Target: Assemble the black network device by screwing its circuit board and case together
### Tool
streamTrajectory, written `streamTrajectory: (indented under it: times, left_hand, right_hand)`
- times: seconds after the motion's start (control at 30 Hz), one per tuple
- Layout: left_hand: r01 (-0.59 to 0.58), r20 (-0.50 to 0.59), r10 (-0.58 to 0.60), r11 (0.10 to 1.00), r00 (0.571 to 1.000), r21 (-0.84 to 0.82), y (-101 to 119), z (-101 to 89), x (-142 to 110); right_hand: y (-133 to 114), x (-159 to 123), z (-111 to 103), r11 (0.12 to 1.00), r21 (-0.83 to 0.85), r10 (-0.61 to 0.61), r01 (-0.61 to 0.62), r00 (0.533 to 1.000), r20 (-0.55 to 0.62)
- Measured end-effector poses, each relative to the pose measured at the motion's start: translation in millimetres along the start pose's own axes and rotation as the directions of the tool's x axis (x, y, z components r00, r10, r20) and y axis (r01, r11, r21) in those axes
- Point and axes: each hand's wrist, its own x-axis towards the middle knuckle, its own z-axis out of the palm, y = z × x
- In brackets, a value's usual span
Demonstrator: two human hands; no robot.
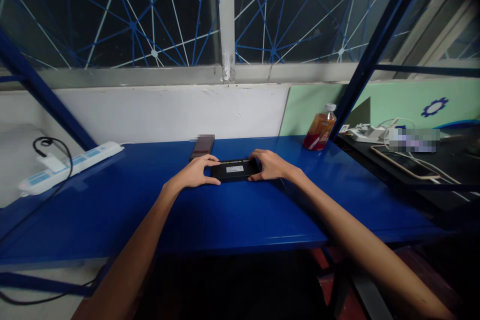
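A flat black rectangular device (pixel 236 176) with a white label and small yellow marks along its far edge lies on the blue table, in the middle of the view. My left hand (pixel 195 171) grips its left end, thumb on the near side and fingers on the far side. At the right end, my right hand (pixel 270 166) holds it the same way, fingers curled over the far corner and thumb at the near edge. Just behind my left hand is a dark phone (pixel 203 146), partly blurred out at its top.
A white power strip (pixel 75 166) with a black cable is at the left of the blue table (pixel 240 220). A drink bottle (pixel 320 128) stands at the back right, beside a blue frame post. Further right, a phone (pixel 403 162) and white cables rest on a black surface.
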Motion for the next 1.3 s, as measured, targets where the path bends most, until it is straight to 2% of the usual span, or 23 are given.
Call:
streamTrajectory:
  times: [0.73, 1.07, 1.3]
  left_hand:
    - [-0.022, 0.061, 0.026, 0.997, 0.998, -0.068, -3.5, 0.8, -0.4]
    - [-0.03, 0.035, 0.032, 0.998, 0.999, -0.054, -3.8, -0.2, -0.1]
    - [0.005, 0.003, -0.005, 1.0, 1.0, -0.026, -7.6, 0.3, -0.8]
  right_hand:
    - [7.3, 0.5, 1.6, 0.999, 0.025, -0.03, 0.03, 1.0, -0.002]
    - [9.6, 0.6, -1.2, 0.995, 0.097, -0.005, 0.004, 1.0, 0.008]
    - [8.9, 1.5, 0.4, 0.998, 0.056, -0.011, 0.01, 1.0, 0.016]
